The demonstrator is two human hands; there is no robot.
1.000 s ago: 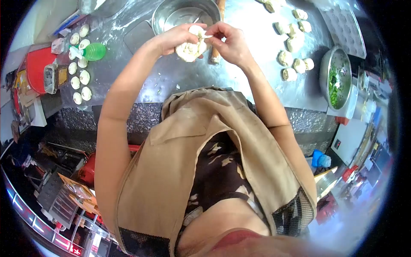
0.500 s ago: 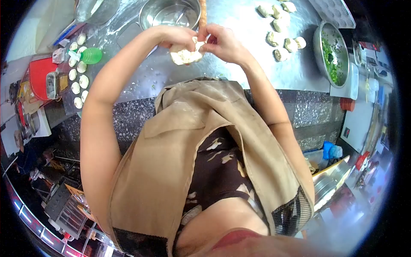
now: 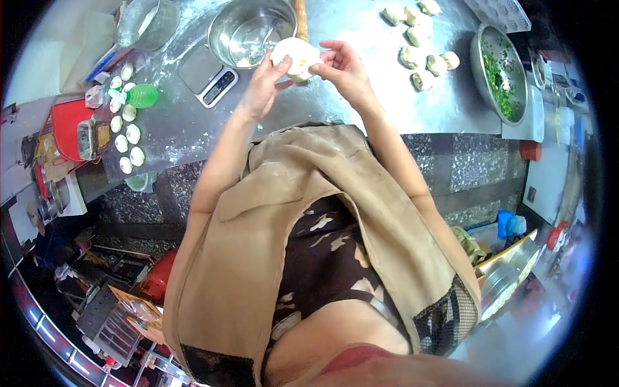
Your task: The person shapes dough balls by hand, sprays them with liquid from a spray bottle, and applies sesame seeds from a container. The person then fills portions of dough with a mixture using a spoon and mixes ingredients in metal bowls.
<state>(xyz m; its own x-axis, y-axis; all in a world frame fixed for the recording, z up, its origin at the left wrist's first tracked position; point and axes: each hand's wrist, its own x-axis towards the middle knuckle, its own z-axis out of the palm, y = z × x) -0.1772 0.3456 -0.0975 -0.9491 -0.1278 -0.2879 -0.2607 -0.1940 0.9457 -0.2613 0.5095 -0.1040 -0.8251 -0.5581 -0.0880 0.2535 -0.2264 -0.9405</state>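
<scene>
A pale, rounded piece of dough (image 3: 296, 55) is held up off the metal table, between my two hands. My left hand (image 3: 261, 87) grips its left side, thumb on the face and fingers behind. At its right edge, my right hand (image 3: 348, 71) presses with the thumb while some fingers stick out beyond it. Just behind the dough lies a wooden rolling pin (image 3: 301, 22), partly covered by it. To the left of the pin stands a steel bowl (image 3: 222, 39) with a utensil in it. A kitchen scale (image 3: 216, 87) sits left of my left hand.
Several dough pieces (image 3: 422, 80) lie on the table (image 3: 412, 113) at the right. Beyond them stands a large steel bowl of chopped greens (image 3: 493, 77). At left are several small white dough balls (image 3: 133, 134), a green bottle (image 3: 142, 96) and another metal bowl (image 3: 147, 26).
The dough has turned from a crumpled, folded shape into a smoother round one and risen slightly in view. My left hand swung below it, forearm drawn inward, uncovering the scale.
</scene>
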